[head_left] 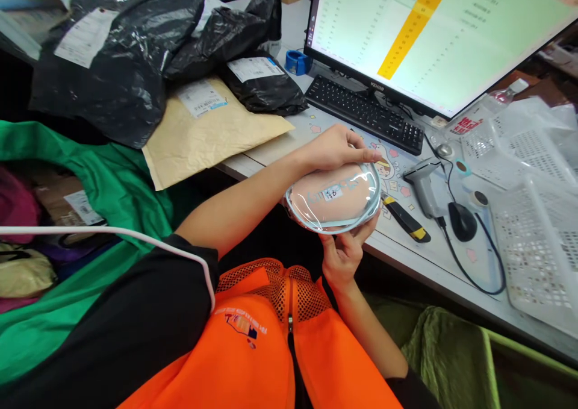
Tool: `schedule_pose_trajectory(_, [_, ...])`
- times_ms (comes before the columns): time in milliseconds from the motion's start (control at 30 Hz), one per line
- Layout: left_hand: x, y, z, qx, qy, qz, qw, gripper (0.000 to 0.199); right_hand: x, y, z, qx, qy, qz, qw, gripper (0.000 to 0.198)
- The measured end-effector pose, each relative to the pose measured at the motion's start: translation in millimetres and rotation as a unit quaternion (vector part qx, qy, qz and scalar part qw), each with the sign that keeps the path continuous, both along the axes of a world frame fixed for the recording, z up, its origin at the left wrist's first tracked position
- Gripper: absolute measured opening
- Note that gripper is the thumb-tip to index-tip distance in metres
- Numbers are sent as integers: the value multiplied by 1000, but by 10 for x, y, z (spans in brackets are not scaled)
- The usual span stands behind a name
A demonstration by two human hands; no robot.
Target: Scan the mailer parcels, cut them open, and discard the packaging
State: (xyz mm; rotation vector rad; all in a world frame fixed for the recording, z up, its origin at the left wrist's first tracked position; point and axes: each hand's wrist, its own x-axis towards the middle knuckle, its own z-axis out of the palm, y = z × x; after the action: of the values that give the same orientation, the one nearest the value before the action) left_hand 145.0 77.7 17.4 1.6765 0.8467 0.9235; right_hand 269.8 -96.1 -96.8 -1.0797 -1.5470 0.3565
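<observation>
Head-worn view, looking down over an orange mesh vest (pixel 271 349) toward a white desk (pixel 433 258).

Held at the desk's near edge, partly over the desk and partly over the gap above the lap: a round, flat pouch (pixel 334 198), peach-coloured with a pale blue rim, sealed in clear plastic, a small white label on top.

Left hand (pixel 336 147) laid flat across the pouch's far side, fingers pressed together and stretched toward the right, forearm crossing in from the left. Right hand (pixel 345 249) cupping the pouch from beneath at its near edge, fingertips curled up against the rim, thumb hidden beneath.

Just right of the pouch, on the desk: a black and yellow utility knife (pixel 406 219), close to the rim but apart from it. Farther right of the pouch: a grey barcode scanner (pixel 422 183), a black mouse (pixel 461 221) with its cable looping toward the desk's near edge, then white perforated baskets (pixel 533 240).

Beyond the pouch: a black keyboard (pixel 363 111) beneath a monitor (pixel 433 35) showing a pale green spreadsheet with an orange column.

Left of the pouch: a tan padded envelope (pixel 203 138) overhanging the desk's near edge, black plastic mail bags (pixel 130 53) heaped behind it, green fabric (pixel 103 180) below.

Free room: a narrow strip of bare desk between pouch and keyboard, and the dark gap below the pouch.
</observation>
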Motion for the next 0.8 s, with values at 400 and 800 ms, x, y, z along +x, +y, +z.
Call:
schedule_pose_trajectory(400, [-63, 236, 230, 126, 193, -118, 966, 53, 691, 403, 452, -185, 173, 113, 961, 55])
schedule_pose_trajectory(800, [-125, 1052, -132, 131, 185, 147, 963, 33, 1070, 852, 572, -470, 40, 17, 881, 74])
